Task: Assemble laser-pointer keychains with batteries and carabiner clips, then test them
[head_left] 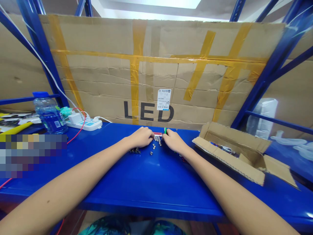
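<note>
Left hand (141, 137): curling knuckles-up, fingertips meeting the thin red stick (157, 133); grip is hidden, cannot tell.
Right hand (174, 140): pinching shut on a small green piece (165, 130) at the stick's right end.
Silver beads (156, 141): round, shiny, lying scattered between both hands.
Table (151, 182): smooth blue metal, running wide from the hands to its near edge.
Cardboard box (234, 150): sitting open, flaps ragged, right of the hands.

Warehouse assembly station: blue steel racking (41, 49) at 10 and 2 o'clock, taped LED-marked cardboard (171, 71) at 12, power strip (85, 124) at 10, small metal parts (157, 140) on blue surface (151, 182).
</note>
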Demonstrator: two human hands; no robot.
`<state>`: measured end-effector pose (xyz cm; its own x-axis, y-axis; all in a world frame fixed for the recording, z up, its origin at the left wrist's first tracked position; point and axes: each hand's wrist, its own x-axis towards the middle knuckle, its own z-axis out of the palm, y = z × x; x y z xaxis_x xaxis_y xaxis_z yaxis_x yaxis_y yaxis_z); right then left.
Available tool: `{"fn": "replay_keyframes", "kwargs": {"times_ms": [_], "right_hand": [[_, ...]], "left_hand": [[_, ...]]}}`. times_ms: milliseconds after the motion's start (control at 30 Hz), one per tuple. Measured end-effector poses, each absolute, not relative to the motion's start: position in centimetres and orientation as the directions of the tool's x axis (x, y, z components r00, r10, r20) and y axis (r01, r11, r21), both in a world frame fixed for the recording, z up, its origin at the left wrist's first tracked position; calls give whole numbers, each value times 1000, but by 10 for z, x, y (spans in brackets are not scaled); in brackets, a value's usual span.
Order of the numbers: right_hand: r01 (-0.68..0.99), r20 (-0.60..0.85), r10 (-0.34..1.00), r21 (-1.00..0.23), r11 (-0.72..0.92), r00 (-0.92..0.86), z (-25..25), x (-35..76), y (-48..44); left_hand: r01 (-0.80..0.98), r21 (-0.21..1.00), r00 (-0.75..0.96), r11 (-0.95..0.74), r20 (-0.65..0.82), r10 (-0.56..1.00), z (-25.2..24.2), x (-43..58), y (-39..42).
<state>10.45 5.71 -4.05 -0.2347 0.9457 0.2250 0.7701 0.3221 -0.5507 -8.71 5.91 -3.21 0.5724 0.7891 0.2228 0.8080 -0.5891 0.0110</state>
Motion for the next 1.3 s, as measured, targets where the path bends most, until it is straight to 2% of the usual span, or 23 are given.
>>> {"fn": "replay_keyframes", "kwargs": {"times_ms": [433,633,933,1167,1300], "right_hand": [[743,223,943,-582,331,-246,-42,104,57],[731,216,946,-600,325,-244,-41,103,56],[750,224,943,-573,332,-247,-43,103,56],[747,217,942,-574,336,-256,-42,103,55],[753,218,943,-568,331,-250,-42,104,54]], "left_hand": [[784,-18,612,-620,190,768,-31,-86,55],[777,7,616,-629,193,763,-31,-86,55],[759,-39,646,-649,169,745,-33,-83,56],[749,-20,655,-662,172,736,-35,-83,57],[747,29,650,-664,172,740,-33,-87,58]]}}
